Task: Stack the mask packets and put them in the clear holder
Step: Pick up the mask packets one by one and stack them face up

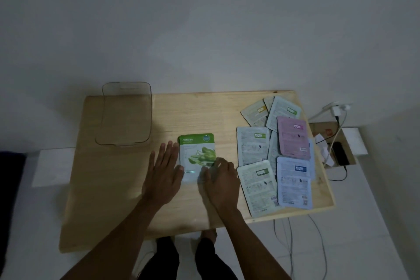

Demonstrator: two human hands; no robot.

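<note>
Mask packets like the green aloe one (196,154) pinned flat on the bench (127,188) under your right hand (221,179) fingertips, left hand (164,175) loose beside it, look thin, floppy and slick, so I'd slide it and pinch an edge.

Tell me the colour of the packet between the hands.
Green and white aloe vera packet, head view.

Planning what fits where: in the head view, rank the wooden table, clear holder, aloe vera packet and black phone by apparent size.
1. wooden table
2. clear holder
3. aloe vera packet, partly covered by both hands
4. black phone, lying off the table, so its rank is apparent only.
</note>
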